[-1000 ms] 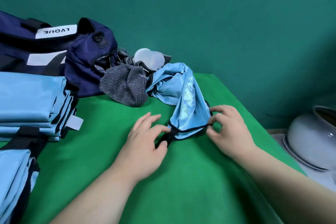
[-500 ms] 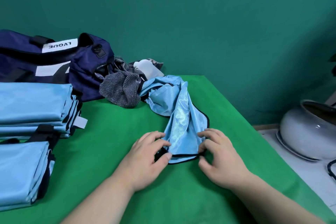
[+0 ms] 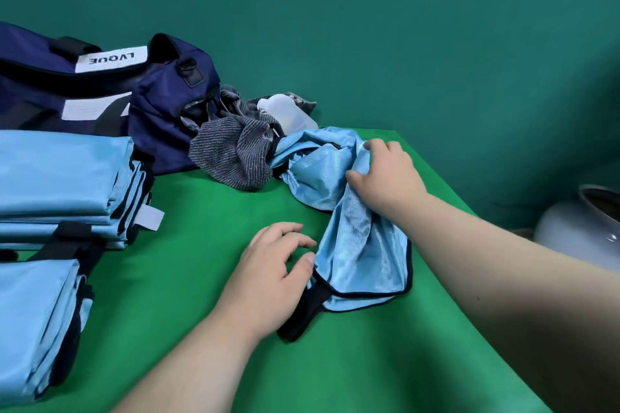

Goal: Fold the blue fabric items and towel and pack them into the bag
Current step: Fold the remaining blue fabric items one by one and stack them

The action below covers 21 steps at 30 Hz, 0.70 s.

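A crumpled light-blue fabric item with black trim lies on the green table, its black strap trailing toward me. My right hand grips a bunch of this fabric at its far end. My left hand rests on the table beside the near hem with fingers loosely curled, the thumb touching the fabric's edge and the strap under the palm. A grey striped towel lies crumpled behind the fabric. The navy bag stands at the back left.
Two stacks of folded blue fabric sit at the left, one at the back and one nearer. A white plastic bottle lies behind the towel. A grey ceramic pot stands off the table's right edge.
My right hand let go of the near hem and reached forward to grab the bunched far part. My left hand has loosened its pinch on the hem and stayed near it.
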{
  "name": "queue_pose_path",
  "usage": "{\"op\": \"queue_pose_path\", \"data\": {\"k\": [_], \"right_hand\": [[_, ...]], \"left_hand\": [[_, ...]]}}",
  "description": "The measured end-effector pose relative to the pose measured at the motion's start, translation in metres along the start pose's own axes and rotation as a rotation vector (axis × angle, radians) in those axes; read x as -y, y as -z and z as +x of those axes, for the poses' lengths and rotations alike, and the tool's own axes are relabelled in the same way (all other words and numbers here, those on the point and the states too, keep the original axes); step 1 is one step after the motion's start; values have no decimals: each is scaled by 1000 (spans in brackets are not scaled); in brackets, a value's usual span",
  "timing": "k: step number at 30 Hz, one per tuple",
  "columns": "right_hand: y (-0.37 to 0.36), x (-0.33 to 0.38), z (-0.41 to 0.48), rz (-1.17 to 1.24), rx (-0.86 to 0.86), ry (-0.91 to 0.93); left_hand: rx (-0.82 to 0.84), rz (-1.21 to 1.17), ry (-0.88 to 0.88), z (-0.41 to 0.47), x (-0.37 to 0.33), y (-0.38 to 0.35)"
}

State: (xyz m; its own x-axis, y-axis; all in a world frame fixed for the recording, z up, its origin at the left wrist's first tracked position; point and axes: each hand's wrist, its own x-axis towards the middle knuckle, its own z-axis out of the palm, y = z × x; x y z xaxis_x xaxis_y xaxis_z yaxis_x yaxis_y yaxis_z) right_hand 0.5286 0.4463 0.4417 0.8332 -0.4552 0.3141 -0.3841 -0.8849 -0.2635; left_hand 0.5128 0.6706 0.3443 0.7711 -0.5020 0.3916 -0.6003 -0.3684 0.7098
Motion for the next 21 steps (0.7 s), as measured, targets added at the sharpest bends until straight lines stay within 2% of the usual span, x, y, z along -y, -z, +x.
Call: {"op": "queue_pose_path", "data": {"k": [4, 8, 14, 18, 21], "right_hand": [[-4, -7, 23, -38, 84, -1], [16, -28, 31, -7, -20, -51], [84, -73, 11, 82, -203, -154], [130, -88, -26, 127, -287, -158], [147, -84, -62, 136, -276, -99]], "left_hand": [[13, 0, -13, 3, 0, -3], [30, 40, -66, 0, 1, -3], [39, 97, -109, -15, -5, -2], [69, 153, -107, -34, -12, 1], [67, 167, -90, -58, -22, 3]]}}
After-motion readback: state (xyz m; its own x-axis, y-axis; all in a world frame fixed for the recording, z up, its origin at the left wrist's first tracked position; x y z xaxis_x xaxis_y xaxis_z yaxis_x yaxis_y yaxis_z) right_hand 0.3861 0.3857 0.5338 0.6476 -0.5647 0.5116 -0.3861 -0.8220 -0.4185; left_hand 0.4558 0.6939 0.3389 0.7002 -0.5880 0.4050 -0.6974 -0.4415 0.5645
